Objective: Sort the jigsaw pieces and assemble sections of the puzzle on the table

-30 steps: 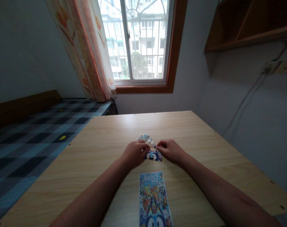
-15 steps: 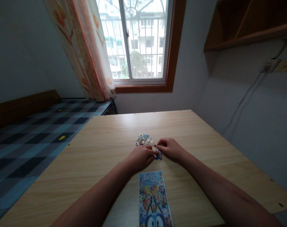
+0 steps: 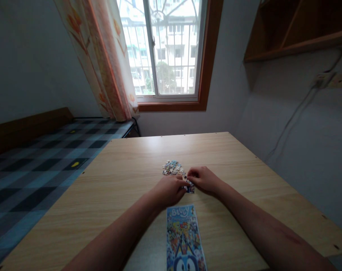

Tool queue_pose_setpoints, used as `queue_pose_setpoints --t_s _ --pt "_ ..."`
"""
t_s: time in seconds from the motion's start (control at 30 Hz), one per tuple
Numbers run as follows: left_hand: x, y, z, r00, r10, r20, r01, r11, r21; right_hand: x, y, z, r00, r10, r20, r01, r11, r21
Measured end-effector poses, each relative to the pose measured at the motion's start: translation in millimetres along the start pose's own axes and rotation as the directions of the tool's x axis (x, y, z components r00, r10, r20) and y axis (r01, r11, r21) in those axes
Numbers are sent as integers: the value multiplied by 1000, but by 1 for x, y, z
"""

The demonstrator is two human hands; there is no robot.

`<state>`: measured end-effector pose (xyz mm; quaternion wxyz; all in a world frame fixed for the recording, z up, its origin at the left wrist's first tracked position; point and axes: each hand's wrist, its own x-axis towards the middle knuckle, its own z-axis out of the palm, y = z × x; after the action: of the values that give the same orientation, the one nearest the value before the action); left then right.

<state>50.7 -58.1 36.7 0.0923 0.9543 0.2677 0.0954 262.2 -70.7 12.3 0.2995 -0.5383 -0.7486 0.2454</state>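
A small block of joined jigsaw pieces (image 3: 191, 189), dark blue and many-coloured, lies on the table between my hands. My left hand (image 3: 171, 189) has its index finger over the block's left side and its thumb at the near edge, gripping it. My right hand (image 3: 204, 178) is pinched at the block's upper right, its fingertips on a small jigsaw piece (image 3: 186, 177) that they partly hide. Just beyond my left hand lies a loose pile of jigsaw pieces (image 3: 172, 167), some with their pale backs up.
A printed picture sheet (image 3: 184, 237) with "Bluey" lettering lies nearest me on the wooden table (image 3: 125, 165). To the left is a bed with a checked cover (image 3: 46, 177). A window and curtain (image 3: 103, 67) are behind, and a wall shelf (image 3: 295, 49) hangs at right.
Both hands stay nearly in place around the joined pieces, with only slight finger movement. The whole view has shifted a little.
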Motion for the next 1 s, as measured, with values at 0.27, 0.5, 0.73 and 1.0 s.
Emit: queue_pose_setpoints --t_s 0.27,0.5,0.73,1.0 --pt "0 -2 0 1000 6 -8 -7 999 -40 2 3 1 1000 24 -11 -23 998 58" --pt "-1 -4 -1 1000 2 -11 -3 995 -96 8 16 2 996 64 -57 -55 987 148" --pt "0 -1 0 1000 11 -12 -12 995 -97 14 26 4 990 119 -77 -81 922 379" --pt "3 -5 4 944 -181 -277 130 973 -192 11 6 9 965 249 -78 -124 699 704"
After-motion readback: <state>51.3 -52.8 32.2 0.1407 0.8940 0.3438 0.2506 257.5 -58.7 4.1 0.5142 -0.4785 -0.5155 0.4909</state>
